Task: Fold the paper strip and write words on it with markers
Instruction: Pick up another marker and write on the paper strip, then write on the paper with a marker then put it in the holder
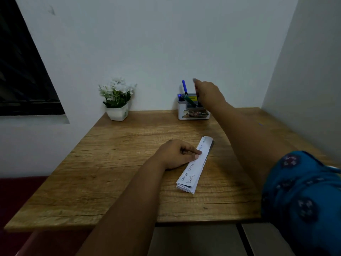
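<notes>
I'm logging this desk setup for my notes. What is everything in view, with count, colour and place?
folded paper strip: one, white with handwriting, middle of table
pen holder: one, white, back of table by wall
markers: several, blue and green visible, standing in holder
flower pot: one, white with white flowers, back left
table: one, wooden brown
left hand: presses strip with a fingertip
right hand: at the holder; its grip is blurred
</notes>
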